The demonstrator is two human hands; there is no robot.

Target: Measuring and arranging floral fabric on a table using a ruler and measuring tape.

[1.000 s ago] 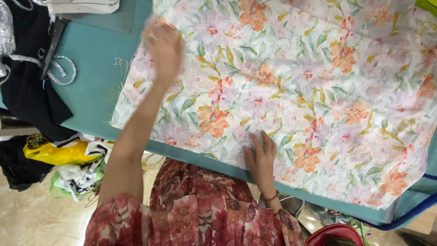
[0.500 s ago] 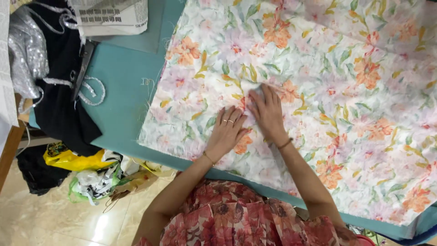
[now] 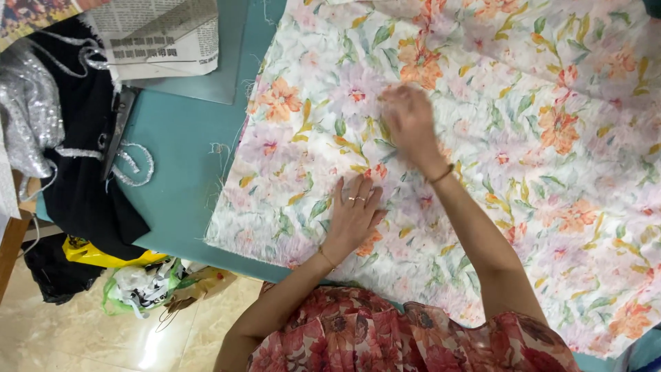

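One cloth: floral fabric lies spread flat over the teal table, frayed edge toward the left.
Left hand: open, palm pressed flat on the fabric.
Right hand: blurred, fingers down on the fabric farther up.
Left side: black garment, newspaper.

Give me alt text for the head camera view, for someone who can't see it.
Both hands press flat on a floral fabric spread over a teal table, the left hand nearer the body and the right hand farther out. Black and silver garments and newspaper lie at the table's left.
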